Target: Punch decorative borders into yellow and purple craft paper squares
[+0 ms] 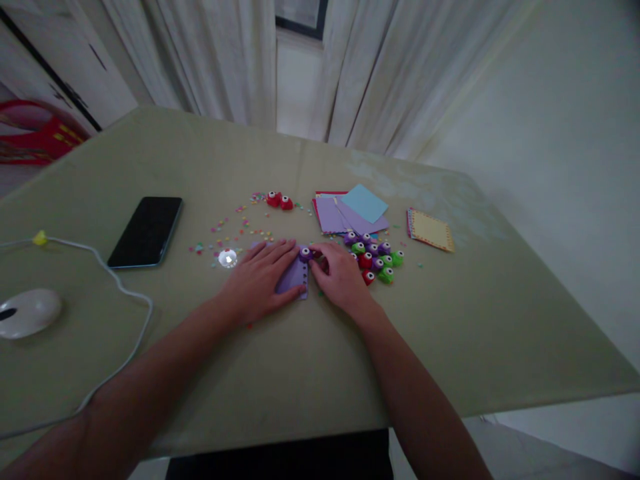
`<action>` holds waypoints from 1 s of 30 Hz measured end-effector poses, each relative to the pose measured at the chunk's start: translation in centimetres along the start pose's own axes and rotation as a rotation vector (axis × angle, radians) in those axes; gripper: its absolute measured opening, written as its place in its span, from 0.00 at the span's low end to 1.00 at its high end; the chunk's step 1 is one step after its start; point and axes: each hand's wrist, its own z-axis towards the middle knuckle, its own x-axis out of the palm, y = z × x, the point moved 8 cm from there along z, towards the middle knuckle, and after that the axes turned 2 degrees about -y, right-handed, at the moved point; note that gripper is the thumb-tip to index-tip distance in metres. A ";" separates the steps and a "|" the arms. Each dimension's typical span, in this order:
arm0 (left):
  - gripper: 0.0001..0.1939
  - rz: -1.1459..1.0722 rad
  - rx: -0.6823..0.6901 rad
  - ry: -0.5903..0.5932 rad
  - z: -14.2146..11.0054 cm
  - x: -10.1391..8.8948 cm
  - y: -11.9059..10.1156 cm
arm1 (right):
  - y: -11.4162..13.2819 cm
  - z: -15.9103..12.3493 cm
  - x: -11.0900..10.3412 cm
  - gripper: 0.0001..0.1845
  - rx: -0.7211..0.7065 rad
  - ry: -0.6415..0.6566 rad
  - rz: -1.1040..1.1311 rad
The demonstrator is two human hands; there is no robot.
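My left hand (260, 277) lies flat with its fingers stretched out, holding down a purple paper card (291, 276). A row of small notches or holes runs along the card's right edge. At that edge sits a small purple craft punch (305, 253) with a single white eye. The thumb and fingers of my right hand (343, 277) are closed on the punch from the right. Beside my right hand is a cluster of similar punches in purple, red and green (387, 261). Part of the card is hidden under my left hand.
Two red punches (279, 200) and scattered paper confetti (243, 223) lie beyond my hands. Stacked coloured cards (330, 215) and a yellow-topped card stack (431, 230) are at the right. A black phone (147, 232), white cable (143, 327) and white mouse (35, 312) are at the left.
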 end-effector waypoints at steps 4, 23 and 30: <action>0.41 0.006 -0.001 0.000 0.0 0.0 0.0 | -0.1 0.0 0.0 0.13 -0.004 -0.006 0.005; 0.41 0.011 -0.004 0.012 0.1 0.0 0.1 | 0.1 0.0 -0.1 0.13 -0.005 0.015 -0.002; 0.42 0.029 0.011 0.031 0.0 0.1 0.0 | 0.2 0.0 -0.1 0.12 0.000 0.024 -0.014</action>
